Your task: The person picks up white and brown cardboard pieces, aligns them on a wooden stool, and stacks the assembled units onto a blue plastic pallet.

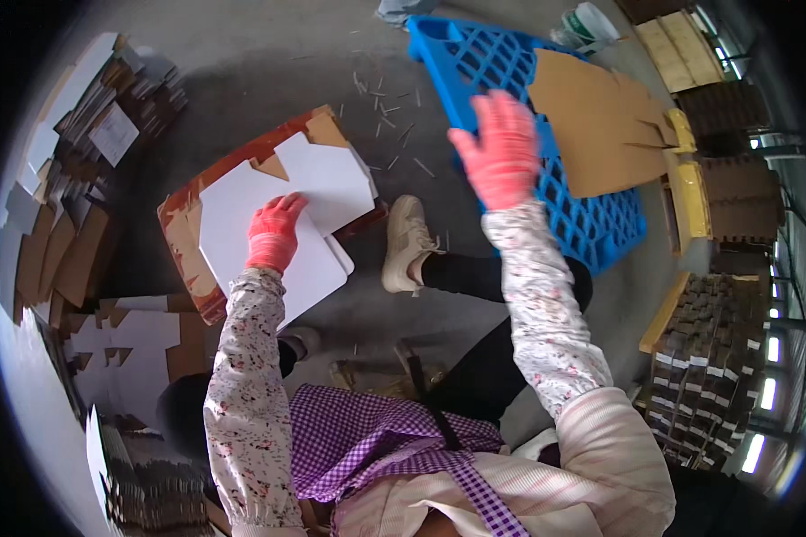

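Cardboard blanks (309, 268), white-faced and notched, are laid on a red-edged carton (184, 255), their near portion carried out past the carton's near edge and its far left corner left uncovered. The blanks are touched from above by the left hand (276, 228), which is covered by a pinkish-red glove; its fingers are bent loosely over the white face, and whether an edge is pinched beneath them cannot be told. Nothing is held by the right hand (506, 148), gloved alike: its fingers are stretched out, the thumb set well apart, above the left edge of a blue plastic pallet (560, 215). Contact with the pallet cannot be judged from this view. On the pallet a brown cardboard sheet (591, 125) is lying, its notched end extended beyond the pallet's right edge.

Trouble could be brought on mainly by that overhang — if the blanks were pressed near the unsupported side, they could be tipped or creased there. Since only one hand is laid on them, the upper piece could also be slid askew by a sideways drag of the glove. The carton could be jogged by the pale shoe (407, 246), which is planted just beside its right corner. The brown sheet could be knocked off line — its projecting end being the likeliest part caught.
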`<control>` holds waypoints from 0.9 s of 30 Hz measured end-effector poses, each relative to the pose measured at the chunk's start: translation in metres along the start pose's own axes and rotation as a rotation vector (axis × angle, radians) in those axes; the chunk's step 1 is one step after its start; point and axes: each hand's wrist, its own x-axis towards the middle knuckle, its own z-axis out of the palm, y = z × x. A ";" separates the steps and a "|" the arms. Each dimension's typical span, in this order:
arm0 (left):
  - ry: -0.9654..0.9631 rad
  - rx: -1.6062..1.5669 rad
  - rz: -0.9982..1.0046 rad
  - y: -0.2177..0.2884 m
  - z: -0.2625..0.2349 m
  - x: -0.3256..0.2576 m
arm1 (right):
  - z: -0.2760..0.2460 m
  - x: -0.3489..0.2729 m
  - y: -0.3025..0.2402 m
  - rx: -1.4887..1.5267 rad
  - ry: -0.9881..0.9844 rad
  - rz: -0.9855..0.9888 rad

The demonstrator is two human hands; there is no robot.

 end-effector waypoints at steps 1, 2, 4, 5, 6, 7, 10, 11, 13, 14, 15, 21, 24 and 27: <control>0.015 -0.007 0.021 0.000 -0.002 0.002 | -0.017 0.000 0.026 -0.155 -0.069 0.102; -0.005 -0.044 0.005 0.003 -0.003 0.006 | -0.028 -0.002 0.050 -0.311 -0.186 0.224; -0.014 -0.092 0.018 0.001 0.002 0.009 | -0.024 -0.022 0.092 -0.478 -0.260 0.304; -0.003 -0.081 0.017 -0.009 0.008 0.005 | -0.018 -0.030 0.102 -0.501 -0.347 0.379; 0.009 -0.071 0.019 -0.011 0.011 0.005 | -0.016 -0.036 0.112 -0.524 -0.432 0.457; 0.021 -0.071 0.033 -0.011 0.015 0.004 | -0.013 -0.044 0.121 -0.531 -0.417 0.465; -0.006 -0.089 -0.004 -0.006 0.018 0.013 | -0.024 -0.043 0.147 -0.572 -0.663 0.493; -0.015 -0.084 -0.004 -0.008 0.022 0.011 | -0.032 -0.034 0.157 -0.640 -0.747 0.311; -0.048 -0.088 -0.018 -0.005 0.024 0.010 | -0.068 -0.003 0.184 -0.754 -0.681 0.097; -0.042 -0.112 0.027 0.011 0.026 0.027 | -0.098 0.002 0.272 -1.127 -0.409 -0.185; -0.039 -0.063 -0.019 -0.013 0.021 0.001 | -0.117 0.041 0.212 -0.676 -0.072 -0.140; 0.108 -0.099 0.060 0.000 0.013 0.011 | -0.273 0.066 0.035 0.304 -0.086 0.222; -0.015 0.014 -0.013 0.007 0.010 0.016 | -0.212 0.010 -0.038 0.553 -0.240 0.438; 0.644 -0.655 -0.249 -0.067 0.081 -0.028 | -0.125 -0.037 -0.092 1.068 -0.527 0.313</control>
